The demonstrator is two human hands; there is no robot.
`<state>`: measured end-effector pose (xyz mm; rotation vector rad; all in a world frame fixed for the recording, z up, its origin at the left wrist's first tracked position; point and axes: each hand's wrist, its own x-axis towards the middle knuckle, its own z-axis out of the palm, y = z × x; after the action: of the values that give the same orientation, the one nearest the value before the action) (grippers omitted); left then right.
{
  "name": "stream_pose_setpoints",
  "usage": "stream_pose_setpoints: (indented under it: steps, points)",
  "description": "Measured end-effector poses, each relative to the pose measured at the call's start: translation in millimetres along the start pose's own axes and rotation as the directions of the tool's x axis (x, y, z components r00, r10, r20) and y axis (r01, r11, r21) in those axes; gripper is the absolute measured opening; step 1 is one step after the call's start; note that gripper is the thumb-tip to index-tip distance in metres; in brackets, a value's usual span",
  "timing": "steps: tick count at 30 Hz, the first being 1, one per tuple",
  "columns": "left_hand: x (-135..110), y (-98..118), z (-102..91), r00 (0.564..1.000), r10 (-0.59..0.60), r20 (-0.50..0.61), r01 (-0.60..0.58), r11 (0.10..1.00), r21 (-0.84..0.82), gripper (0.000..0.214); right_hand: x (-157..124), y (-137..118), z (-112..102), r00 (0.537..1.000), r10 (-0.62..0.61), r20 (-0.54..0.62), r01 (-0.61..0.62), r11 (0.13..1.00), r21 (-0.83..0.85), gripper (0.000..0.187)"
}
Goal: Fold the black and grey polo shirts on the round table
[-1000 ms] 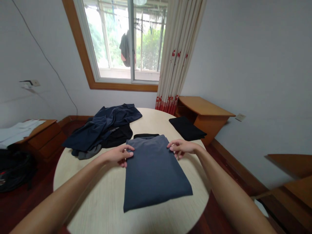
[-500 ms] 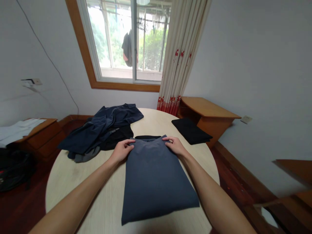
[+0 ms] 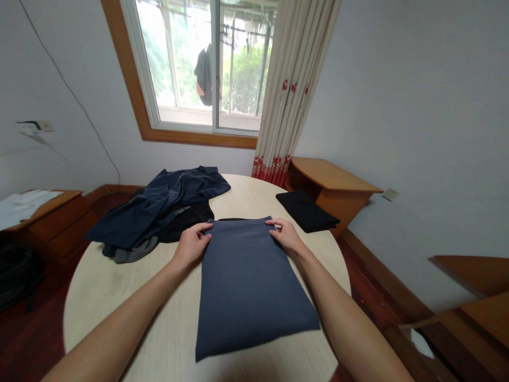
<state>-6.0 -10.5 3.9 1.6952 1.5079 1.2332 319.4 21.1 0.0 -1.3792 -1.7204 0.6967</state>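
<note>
A dark blue-grey shirt (image 3: 250,281), folded into a long panel, lies in front of me on the round table (image 3: 107,297). My left hand (image 3: 194,244) pinches its far left corner between thumb and fingers. At the far right corner, my right hand (image 3: 286,235) pinches the cloth the same way. The far edge between my hands runs nearly straight, and the neckline is out of sight. A thin strip of black cloth (image 3: 233,218) shows just behind that edge.
To the left lies a heap of loose dark clothes (image 3: 159,204) with a grey piece (image 3: 137,250) under it. A folded black garment (image 3: 307,211) rests at the table's right rim. Behind it stands a wooden desk (image 3: 334,175) against the wall. A low cabinet (image 3: 63,223) stands at left.
The shirt's neckline and collar label showed before and are now hidden, with the far edge straight. Both hands keep their grip on the corners. The view has shifted slightly.
</note>
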Motion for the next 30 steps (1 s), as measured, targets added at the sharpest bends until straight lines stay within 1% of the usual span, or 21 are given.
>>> stream_pose_setpoints:
  steps: [3, 5, 7, 8, 9, 10, 11, 12, 13, 14, 15, 16, 18, 20, 23, 27, 29, 30]
  points:
    - [0.6, -0.3, -1.6, 0.999, 0.001, 0.034, -0.005, 0.992, 0.123, 0.036, 1.2, 1.5, 0.6, 0.999, -0.014, 0.037, 0.021, 0.98, -0.197, 0.039]
    - [-2.8, 6.5, -3.7, 0.998, 0.028, 0.048, -0.039, 0.968, 0.247, 0.034, -0.3, -4.5, -0.9, 0.998, -0.053, 0.032, 0.061, 0.938, -0.34, 0.038]
    - [-10.3, 17.8, -2.4, 0.991, 0.12, 0.055, -0.132, 0.906, 0.402, 0.036, -4.1, -16.1, 0.2, 0.988, -0.157, -0.003, 0.137, 0.869, -0.476, 0.039]
    - [-15.3, 23.9, 0.6, 0.978, 0.193, 0.076, -0.206, 0.859, 0.468, 0.038, -6.7, -23.1, 2.8, 0.975, -0.224, -0.002, 0.19, 0.832, -0.521, 0.041]
    - [-20.6, 29.6, 5.2, 0.956, 0.27, 0.119, -0.292, 0.807, 0.513, 0.04, -9.7, -30.2, 7.1, 0.958, -0.285, 0.028, 0.254, 0.8, -0.544, 0.043]
    - [-25.9, 34.2, 11.3, 0.925, 0.333, 0.183, -0.378, 0.755, 0.535, 0.042, -12.9, -36.9, 13.0, 0.94, -0.33, 0.091, 0.324, 0.774, -0.544, 0.046]
    - [-30.6, 37.2, 18.3, 0.891, 0.369, 0.264, -0.453, 0.711, 0.538, 0.044, -16.1, -42.5, 20.1, 0.918, -0.352, 0.181, 0.393, 0.756, -0.523, 0.049]
    - [-34.2, 38.5, 25.5, 0.861, 0.368, 0.351, -0.507, 0.677, 0.534, 0.046, -18.9, -46.8, 27.6, 0.894, -0.349, 0.282, 0.447, 0.746, -0.494, 0.053]
    - [-36.5, 38.1, 32.1, 0.841, 0.335, 0.425, -0.532, 0.657, 0.534, 0.049, -21.0, -49.5, 34.8, 0.869, -0.325, 0.373, 0.479, 0.742, -0.469, 0.055]
    - [-37.4, 36.3, 37.3, 0.831, 0.284, 0.479, -0.535, 0.647, 0.544, 0.052, -22.3, -50.7, 40.7, 0.85, -0.288, 0.441, 0.489, 0.743, -0.457, 0.057]
    - [-36.9, 33.6, 40.9, 0.828, 0.23, 0.512, -0.524, 0.643, 0.558, 0.055, -22.6, -50.3, 44.9, 0.841, -0.247, 0.481, 0.481, 0.748, -0.457, 0.059]
    - [-35.0, 30.5, 42.5, 0.829, 0.183, 0.529, -0.507, 0.644, 0.573, 0.057, -21.9, -48.7, 47.1, 0.842, -0.208, 0.498, 0.462, 0.754, -0.466, 0.06]
    - [-28.5, 24.3, 40.8, 0.839, 0.121, 0.53, -0.471, 0.649, 0.597, 0.062, -18.1, -42.8, 45.3, 0.863, -0.144, 0.485, 0.408, 0.765, -0.498, 0.066]
    - [-20.2, 19.5, 34.9, 0.855, 0.077, 0.512, -0.43, 0.656, 0.62, 0.067, -12.5, -34.9, 38.1, 0.885, -0.1, 0.455, 0.358, 0.771, -0.526, 0.072]
    - [-8.8, 14.1, 25.1, 0.883, 0.013, 0.469, -0.357, 0.667, 0.654, 0.071, -4.7, -22.5, 26.3, 0.92, -0.023, 0.391, 0.259, 0.784, -0.564, 0.076]
    - [-0.9, 6.8, 17.1, 0.905, -0.026, 0.424, -0.299, 0.669, 0.68, 0.072, -1.4, -9.8, 18.2, 0.959, 0.09, 0.268, 0.096, 0.788, -0.608, 0.072]
    - [-0.6, 3.9, 13.6, 0.92, -0.046, 0.389, -0.263, 0.662, 0.701, 0.072, -2.9, -6.8, 14.9, 0.972, 0.107, 0.211, 0.049, 0.781, -0.623, 0.069]
    - [-1.4, 3.4, 11.3, 0.927, -0.056, 0.372, -0.246, 0.658, 0.712, 0.071, -4.3, -6.5, 12.4, 0.979, 0.097, 0.18, 0.039, 0.775, -0.631, 0.068]
